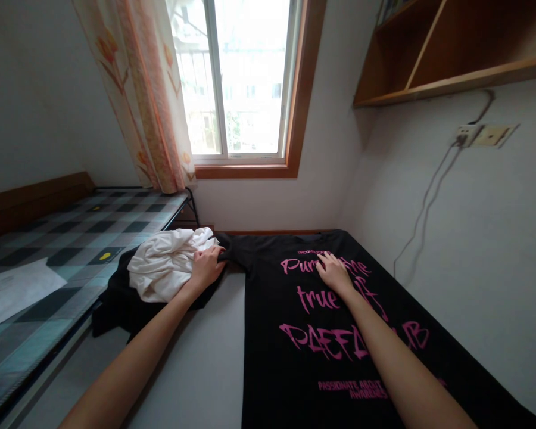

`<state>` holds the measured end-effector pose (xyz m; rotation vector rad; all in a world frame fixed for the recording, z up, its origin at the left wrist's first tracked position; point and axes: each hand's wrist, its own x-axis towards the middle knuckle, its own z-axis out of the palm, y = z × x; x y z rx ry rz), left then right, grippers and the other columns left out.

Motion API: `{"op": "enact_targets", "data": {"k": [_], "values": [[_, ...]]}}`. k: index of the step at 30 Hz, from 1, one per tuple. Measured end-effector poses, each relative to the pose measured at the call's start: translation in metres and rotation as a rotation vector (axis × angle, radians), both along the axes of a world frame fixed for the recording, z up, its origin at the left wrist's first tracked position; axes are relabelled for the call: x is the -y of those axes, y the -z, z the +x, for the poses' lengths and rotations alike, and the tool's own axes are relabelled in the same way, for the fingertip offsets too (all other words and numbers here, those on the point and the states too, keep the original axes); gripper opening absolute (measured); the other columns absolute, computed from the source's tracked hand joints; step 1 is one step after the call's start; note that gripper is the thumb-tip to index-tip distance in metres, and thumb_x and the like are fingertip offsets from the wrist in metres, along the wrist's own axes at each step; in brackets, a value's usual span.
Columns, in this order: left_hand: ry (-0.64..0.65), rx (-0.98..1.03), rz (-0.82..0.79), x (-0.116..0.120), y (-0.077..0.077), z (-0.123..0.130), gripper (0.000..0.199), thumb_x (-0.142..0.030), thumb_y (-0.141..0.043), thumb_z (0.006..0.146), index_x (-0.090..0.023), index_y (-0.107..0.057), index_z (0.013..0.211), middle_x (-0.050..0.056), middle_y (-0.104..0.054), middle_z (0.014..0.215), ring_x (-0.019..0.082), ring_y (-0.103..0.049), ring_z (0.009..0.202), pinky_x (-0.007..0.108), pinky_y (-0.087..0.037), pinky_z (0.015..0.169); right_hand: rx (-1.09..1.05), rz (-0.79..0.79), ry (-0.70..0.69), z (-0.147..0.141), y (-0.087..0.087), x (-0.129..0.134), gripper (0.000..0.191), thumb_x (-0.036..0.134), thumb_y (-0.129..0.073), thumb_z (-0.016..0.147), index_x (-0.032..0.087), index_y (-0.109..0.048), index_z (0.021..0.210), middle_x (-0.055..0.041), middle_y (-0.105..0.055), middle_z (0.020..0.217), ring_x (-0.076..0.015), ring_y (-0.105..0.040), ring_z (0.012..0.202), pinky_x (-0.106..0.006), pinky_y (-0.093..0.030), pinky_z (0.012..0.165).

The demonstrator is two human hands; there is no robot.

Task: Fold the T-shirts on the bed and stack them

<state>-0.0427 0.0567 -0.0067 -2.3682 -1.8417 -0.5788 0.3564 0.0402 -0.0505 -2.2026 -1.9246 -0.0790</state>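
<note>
A black T-shirt [268, 333] with pink lettering lies spread over the right part of a white table [196, 363]. My left hand [208, 265] is closed on the end of the shirt's left sleeve, beside a crumpled white cloth [161, 268]. That cloth rests on a bunched black cloth [116, 298] at the table's left side. On the printed chest of the T-shirt, my right hand [334, 271] lies flat with its fingers apart, holding nothing.
A bed with a checked cover [71, 238] stands at the left, with a white paper [18, 292] on it. A curtain [147, 95] hangs by the window [250, 83]. Wooden shelves [455, 77] and a plugged-in cable [424, 208] are on the right wall.
</note>
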Motion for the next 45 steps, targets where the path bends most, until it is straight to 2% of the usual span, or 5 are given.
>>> {"op": "enact_targets", "data": {"k": [6, 20, 31, 36, 45], "values": [[0.028, -0.244, 0.038, 0.003, 0.019, -0.002, 0.042, -0.045, -0.049, 0.093, -0.029, -0.062, 0.13, 0.01, -0.055, 0.142, 0.035, -0.037, 0.138, 0.055, -0.018, 0.113, -0.01, 0.038, -0.022, 0.001, 0.001, 0.0, 0.049, 0.031, -0.037, 0.098, 0.011, -0.056, 0.138, -0.0163, -0.049, 0.148, -0.0275, -0.04, 0.14, -0.041, -0.027, 0.115], [-0.29, -0.332, 0.042, -0.003, 0.003, -0.019, 0.037, -0.041, -0.051, 0.089, -0.017, -0.071, 0.108, 0.021, -0.063, 0.117, 0.038, -0.053, 0.108, 0.052, -0.037, 0.09, -0.025, 0.077, -0.055, 0.005, 0.006, -0.001, 0.048, 0.031, -0.039, 0.097, 0.011, -0.059, 0.136, -0.0169, -0.05, 0.146, -0.0279, -0.042, 0.138, -0.042, -0.03, 0.114], [-0.331, -0.179, 0.145, -0.008, 0.01, -0.025, 0.037, -0.015, -0.04, 0.088, -0.018, -0.068, 0.111, 0.015, -0.066, 0.106, 0.031, -0.058, 0.103, 0.042, -0.041, 0.088, -0.033, 0.259, -0.159, 0.002, 0.003, 0.002, 0.042, 0.026, -0.043, 0.093, 0.01, -0.066, 0.124, -0.0172, -0.059, 0.135, -0.029, -0.05, 0.129, -0.045, -0.037, 0.109], [-0.361, -0.143, 0.16, -0.01, 0.013, -0.022, 0.037, -0.014, -0.042, 0.087, -0.015, -0.068, 0.112, 0.017, -0.066, 0.105, 0.033, -0.058, 0.102, 0.045, -0.041, 0.089, -0.059, 0.447, -0.454, -0.055, -0.022, 0.01, 0.033, 0.026, -0.048, 0.093, 0.017, -0.07, 0.117, -0.0144, -0.065, 0.124, -0.0285, -0.054, 0.118, -0.047, -0.041, 0.102], [-0.347, 0.117, 0.192, -0.017, 0.019, -0.028, 0.044, -0.01, -0.043, 0.084, -0.016, -0.068, 0.12, 0.013, -0.068, 0.112, 0.03, -0.059, 0.107, 0.041, -0.042, 0.096, 0.106, 0.395, -0.971, -0.216, -0.045, 0.008, 0.042, 0.026, -0.061, 0.09, 0.027, -0.06, 0.132, -0.0103, -0.047, 0.145, -0.0287, -0.038, 0.13, -0.045, -0.035, 0.104]]}}
